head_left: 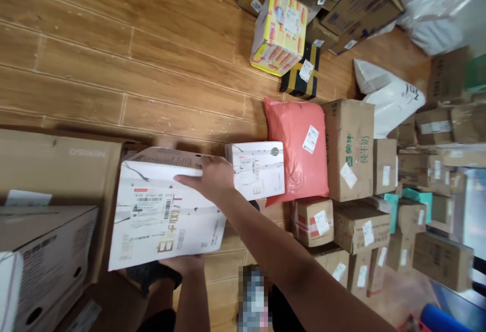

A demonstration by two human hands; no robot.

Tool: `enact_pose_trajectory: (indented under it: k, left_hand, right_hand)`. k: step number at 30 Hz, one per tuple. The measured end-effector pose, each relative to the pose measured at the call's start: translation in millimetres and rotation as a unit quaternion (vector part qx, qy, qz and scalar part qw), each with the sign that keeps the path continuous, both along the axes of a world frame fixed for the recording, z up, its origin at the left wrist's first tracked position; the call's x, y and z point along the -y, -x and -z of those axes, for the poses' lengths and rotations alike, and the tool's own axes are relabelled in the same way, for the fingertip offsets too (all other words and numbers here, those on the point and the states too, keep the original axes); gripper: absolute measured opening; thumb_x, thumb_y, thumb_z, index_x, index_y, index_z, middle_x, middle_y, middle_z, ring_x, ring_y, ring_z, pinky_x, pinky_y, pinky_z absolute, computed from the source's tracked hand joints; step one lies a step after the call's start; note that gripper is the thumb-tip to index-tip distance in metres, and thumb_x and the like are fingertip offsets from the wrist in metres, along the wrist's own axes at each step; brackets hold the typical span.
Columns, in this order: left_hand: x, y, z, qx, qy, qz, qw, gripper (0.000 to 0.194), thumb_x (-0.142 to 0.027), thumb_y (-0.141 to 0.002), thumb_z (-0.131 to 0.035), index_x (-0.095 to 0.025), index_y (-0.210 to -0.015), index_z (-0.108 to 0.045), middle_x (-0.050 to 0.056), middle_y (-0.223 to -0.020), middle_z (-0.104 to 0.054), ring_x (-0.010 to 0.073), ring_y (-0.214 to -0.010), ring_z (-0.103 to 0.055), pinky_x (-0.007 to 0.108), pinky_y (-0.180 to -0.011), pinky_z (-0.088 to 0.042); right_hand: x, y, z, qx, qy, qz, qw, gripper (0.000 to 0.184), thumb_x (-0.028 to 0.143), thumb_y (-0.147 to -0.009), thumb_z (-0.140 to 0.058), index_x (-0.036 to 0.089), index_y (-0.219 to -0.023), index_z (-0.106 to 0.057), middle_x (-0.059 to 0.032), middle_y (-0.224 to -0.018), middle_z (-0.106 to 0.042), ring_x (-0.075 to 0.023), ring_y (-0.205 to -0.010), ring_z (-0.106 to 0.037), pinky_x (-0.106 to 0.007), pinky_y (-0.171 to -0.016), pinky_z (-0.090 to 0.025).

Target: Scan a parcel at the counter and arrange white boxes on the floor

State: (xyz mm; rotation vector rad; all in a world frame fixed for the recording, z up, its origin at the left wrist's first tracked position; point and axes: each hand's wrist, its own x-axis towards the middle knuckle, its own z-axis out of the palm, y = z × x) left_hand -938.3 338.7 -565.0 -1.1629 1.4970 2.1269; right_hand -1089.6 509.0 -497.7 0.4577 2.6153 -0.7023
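A white cardboard box [148, 225] with gold lettering and a shipping label is held between my hands. My right hand [216, 177] reaches across and grips its far right edge, the thumb lying over the top face. Against its near side presses my left hand [186, 263], its fingers mostly hidden beneath the box. Just beyond my right hand, a smaller white box [261, 175] of similar print stands beside a red plastic parcel [299, 150]. On the left lies a large brown carton [61, 162], with another white box [53, 256] in front of it.
A yellow-and-white box [284, 28] rests by a black-and-yellow parcel [307, 71] at the back. Brown cartons [349, 144] stand in rows on the right, near a white plastic bag [391, 94]. The wooden floor [94, 58] stretches across the upper left.
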Motion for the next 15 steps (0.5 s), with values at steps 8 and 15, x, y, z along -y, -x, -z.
enact_pose_trajectory:
  k: [8,15]
  left_hand:
    - [-24,-46,49.0,0.161,-0.078,0.297,0.938,0.080,-0.074,-0.089,-0.021,-0.018,-0.115,-0.072,0.018,-0.101,-0.078,0.0345,-0.113,-0.070,0.054,-0.095,-0.054]
    - [134,77,-87.9,-0.090,0.303,0.385,0.867,0.046,-0.049,-0.090,-0.054,-0.021,-0.123,-0.070,0.014,-0.125,-0.071,0.0300,-0.125,-0.059,0.046,-0.117,-0.036]
  right_hand:
    - [-10,0,125.8,0.084,-0.037,-0.006,0.996,0.060,0.059,-0.089,-0.061,0.015,-0.130,-0.065,-0.0167,-0.131,-0.068,-0.0324,-0.123,-0.061,-0.045,-0.106,-0.047]
    - [107,-70,100.2,-0.037,0.093,0.155,0.983,0.070,0.058,-0.084,-0.054,0.007,-0.132,-0.058,-0.0246,-0.134,-0.060,-0.0350,-0.126,-0.054,-0.054,-0.105,-0.047]
